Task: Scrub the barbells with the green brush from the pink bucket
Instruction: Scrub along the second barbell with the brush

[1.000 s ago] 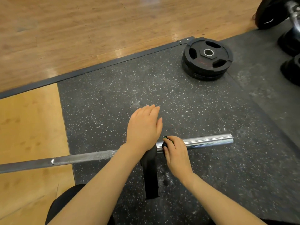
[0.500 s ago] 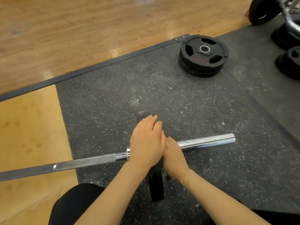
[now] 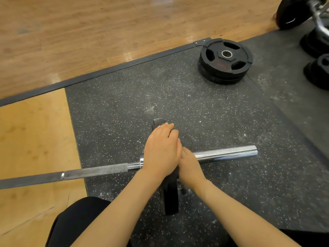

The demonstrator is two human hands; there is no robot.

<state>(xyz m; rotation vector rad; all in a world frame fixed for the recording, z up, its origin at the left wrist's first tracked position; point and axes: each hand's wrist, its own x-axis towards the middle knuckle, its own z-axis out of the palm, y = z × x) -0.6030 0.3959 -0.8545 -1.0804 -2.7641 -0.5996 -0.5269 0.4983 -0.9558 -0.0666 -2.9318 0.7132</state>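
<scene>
1. Barbell (image 3: 224, 154): lies across the speckled rubber mat (image 3: 124, 107), its knurled shaft running left over the yellow wood panel (image 3: 35, 139) and its chrome sleeve end pointing right.
2. Black strip (image 3: 170, 196): lies crosswise at the barbell, at the inner end of the sleeve. One end shows beyond the left fingertips, the other lies on the mat toward the person. Whether it passes over or under the barbell is hidden by the hands.
3. Left hand (image 3: 161, 150): palm down, forearm entering from the lower centre. Fingers straight and together, laid flat over the strip and the barbell at the collar.
4. Right hand (image 3: 190, 166): forearm entering from the lower right. The hand sits against the left hand's edge, on the sleeve. Its fingers are tucked behind the left hand; whether they are clenched or grasping anything cannot be told.
5. Green brush and pink bucket: neither can be made out in this view.
6. Surroundings: stacked black weight plates (image 3: 225, 59) lie on the mat's far right, well apart from the hands. More dark equipment stands at the right edge. A dark-clothed knee (image 3: 76, 221) shows at the bottom.
</scene>
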